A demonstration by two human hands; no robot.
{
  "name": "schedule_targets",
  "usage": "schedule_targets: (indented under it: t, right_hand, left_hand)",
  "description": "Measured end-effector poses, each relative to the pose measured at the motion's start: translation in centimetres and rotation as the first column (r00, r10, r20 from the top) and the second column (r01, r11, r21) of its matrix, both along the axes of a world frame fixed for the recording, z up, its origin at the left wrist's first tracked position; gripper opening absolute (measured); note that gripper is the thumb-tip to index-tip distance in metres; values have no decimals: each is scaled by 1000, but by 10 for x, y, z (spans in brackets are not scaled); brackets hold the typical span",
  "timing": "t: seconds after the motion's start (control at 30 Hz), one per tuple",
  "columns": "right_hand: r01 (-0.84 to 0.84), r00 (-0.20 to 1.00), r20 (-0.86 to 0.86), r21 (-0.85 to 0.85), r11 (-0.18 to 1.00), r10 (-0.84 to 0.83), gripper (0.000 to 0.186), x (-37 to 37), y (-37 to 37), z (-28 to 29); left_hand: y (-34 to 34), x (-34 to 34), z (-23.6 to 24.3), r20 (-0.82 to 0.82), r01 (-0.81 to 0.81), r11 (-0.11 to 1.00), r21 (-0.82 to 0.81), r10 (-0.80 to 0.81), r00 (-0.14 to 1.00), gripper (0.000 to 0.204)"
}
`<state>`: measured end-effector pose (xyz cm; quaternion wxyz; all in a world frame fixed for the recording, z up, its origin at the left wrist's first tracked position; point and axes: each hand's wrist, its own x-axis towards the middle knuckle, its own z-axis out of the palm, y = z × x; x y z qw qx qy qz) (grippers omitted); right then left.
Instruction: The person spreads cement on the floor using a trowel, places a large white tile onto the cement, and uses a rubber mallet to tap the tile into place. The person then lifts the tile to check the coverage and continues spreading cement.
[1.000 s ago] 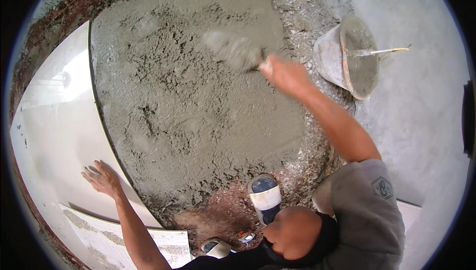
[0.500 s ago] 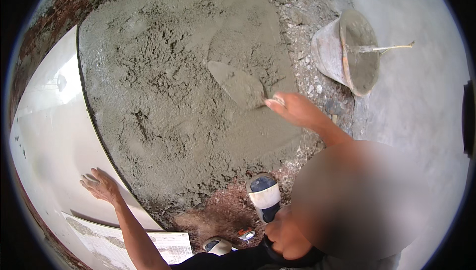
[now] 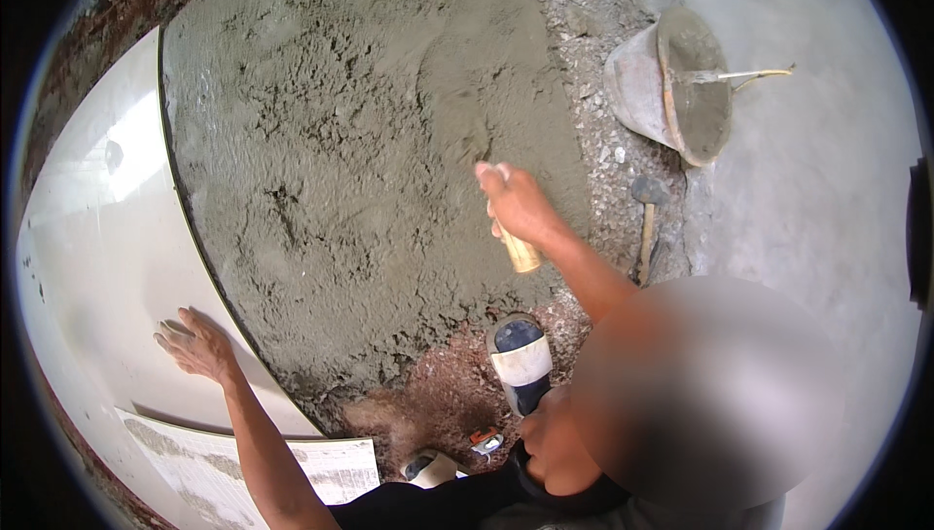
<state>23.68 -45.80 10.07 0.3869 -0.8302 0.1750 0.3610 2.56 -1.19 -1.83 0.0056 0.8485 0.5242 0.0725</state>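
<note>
My left hand [image 3: 197, 347] rests with fingers spread on a large glossy white tile [image 3: 107, 238] at the left. My right hand [image 3: 520, 207] is closed round the wooden handle of a trowel [image 3: 520, 254] over the right part of a bed of wet grey mortar [image 3: 321, 189]. The handle's butt sticks out below my fist. Motion smears the trowel's blade, so its outline is hard to make out against the mortar. The tile's dark edge runs along the mortar's left side. Much of the mortar is rough and pitted; its right part looks smoother.
A mortar-crusted bucket [image 3: 637, 82] lies tilted at the upper right, a stick-like handle poking out. Below it is a rubber mallet [image 3: 649, 191] on rubble. A cut board-like piece [image 3: 341, 467] overlaps the tile's near end. Near my shoe [image 3: 520, 360] lies a small orange-and-white object [image 3: 486, 440].
The trowel has turned: its blade lay flat and clear before, and now the handle points toward me. My right hand has shifted slightly left, uncovering the mallet. My left hand stays on the tile.
</note>
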Motion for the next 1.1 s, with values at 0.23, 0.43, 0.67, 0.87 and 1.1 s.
schedule_targets:
  t: [0.23,0.43,0.67,0.87,1.1]
  right_hand:
    - [-319,744,118,-802,504,658,38,52,-82,12]
    - [-127,969,106,-560,819,223,47,38,-126,-9]
    - [-82,996,15,-332,940,92,57,-14,-125,45]
    - [234,972,80,-228,945,-222,52,30,-107,15]
    - [-6,999,45,-316,949,21,56,-23,-64,31]
  left_hand:
    - [1,-1,-2,31,-4,1000,3,4,999,75]
    - [5,-3,-5,46,6,1000,9,-6,999,76]
    - [10,-7,-11,71,36,998,51,-40,997,73]
    - [8,-5,-7,71,46,998,40,-49,996,72]
    - [5,-2,-3,-6,32,998,52,-31,999,72]
